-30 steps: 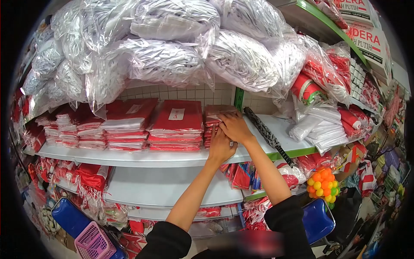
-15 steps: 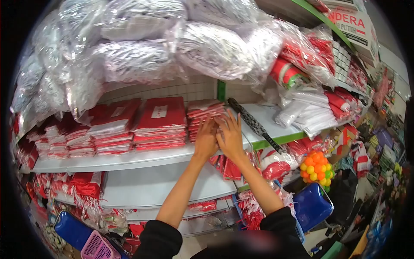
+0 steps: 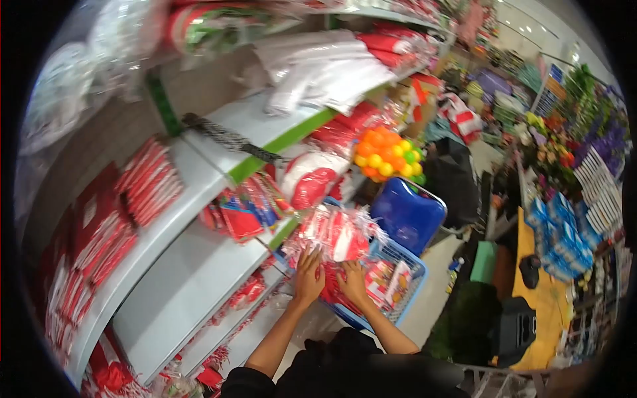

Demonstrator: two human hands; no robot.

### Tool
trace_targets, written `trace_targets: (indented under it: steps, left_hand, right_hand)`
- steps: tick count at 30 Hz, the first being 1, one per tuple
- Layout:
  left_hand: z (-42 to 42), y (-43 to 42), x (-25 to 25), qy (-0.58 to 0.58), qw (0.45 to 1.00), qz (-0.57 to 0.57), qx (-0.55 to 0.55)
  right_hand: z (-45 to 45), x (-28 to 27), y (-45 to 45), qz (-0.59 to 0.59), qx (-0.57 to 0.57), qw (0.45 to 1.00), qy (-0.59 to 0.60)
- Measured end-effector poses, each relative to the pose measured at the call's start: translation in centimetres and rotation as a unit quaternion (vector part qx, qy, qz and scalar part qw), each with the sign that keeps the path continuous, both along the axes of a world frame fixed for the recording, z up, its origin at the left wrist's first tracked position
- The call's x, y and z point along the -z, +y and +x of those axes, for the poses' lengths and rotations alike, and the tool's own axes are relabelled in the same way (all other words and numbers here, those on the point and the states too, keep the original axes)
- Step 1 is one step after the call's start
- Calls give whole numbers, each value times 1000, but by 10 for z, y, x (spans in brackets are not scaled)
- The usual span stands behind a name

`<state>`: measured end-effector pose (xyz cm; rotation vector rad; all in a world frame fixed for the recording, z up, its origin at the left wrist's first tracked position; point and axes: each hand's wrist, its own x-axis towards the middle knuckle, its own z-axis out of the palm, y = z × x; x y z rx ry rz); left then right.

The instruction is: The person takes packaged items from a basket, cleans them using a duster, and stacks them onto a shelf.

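Note:
A blue plastic basket [image 3: 415, 282] stands beside the shelves, loaded with red and white packs [image 3: 338, 232] in clear plastic with white fringes. My left hand [image 3: 309, 275] lies on red material at the basket's left side, its fingers spread. Just to its right, my right hand [image 3: 353, 282] touches the same red contents, with its fingers apart. Smaller printed packets [image 3: 387, 282] lie in the basket to the right of my right hand. What is under my palms is hidden.
Stacks of red packets [image 3: 149, 182] and a black-and-white patterned rod [image 3: 229, 137] rest on the upper shelf [image 3: 192, 159]. A blue chair [image 3: 409, 212] stands behind the basket, near orange and yellow balls [image 3: 387, 154]. A yellow table [image 3: 531, 292] is at the right.
The view has swung right and down. Both hands have left the small stack of red packets on the shelf and are now on the basket's contents.

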<state>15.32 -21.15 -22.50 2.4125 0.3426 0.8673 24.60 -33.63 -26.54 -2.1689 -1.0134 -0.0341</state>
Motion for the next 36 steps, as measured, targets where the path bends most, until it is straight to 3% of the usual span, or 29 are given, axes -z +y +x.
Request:
trace_targets:
  steps: [3, 6, 7, 14, 15, 17, 19, 23, 26, 30, 36]
  left_hand:
    - [24, -43, 59, 59, 991, -48, 114]
    - [38, -80, 83, 140, 964, -115, 194]
    - [41, -88, 99, 184, 957, -67, 214]
    - [61, -135, 202, 366, 891, -85, 254]
    - [64, -138, 211, 382, 885, -84, 251]
    - [68, -146, 235, 411, 875, -85, 243]
    - [70, -159, 243, 414, 881, -85, 210]
    - [68, -173, 249, 460, 865, -73, 187]
    - [61, -179, 251, 448, 873, -43, 185]
    - [56, -173, 263, 432, 875, -101, 194]
    - [55, -167, 277, 409, 868, -213, 182]
  right_hand:
    - [15, 75, -66, -122, 76, 989, 36]
    - [25, 134, -127, -166, 90, 969, 160]
    - [22, 134, -143, -181, 108, 959, 189]
    - [20, 189, -201, -106, 66, 974, 187]
    - [22, 182, -201, -100, 63, 966, 230]
    - [32, 177, -195, -115, 64, 973, 192]
    - [40, 188, -190, -154, 34, 981, 109]
    - [52, 218, -172, -132, 2, 979, 155]
    - [59, 230, -166, -196, 4, 971, 134]
    - [58, 238, -153, -289, 43, 955, 38]
    - [67, 232, -150, -279, 44, 956, 82]
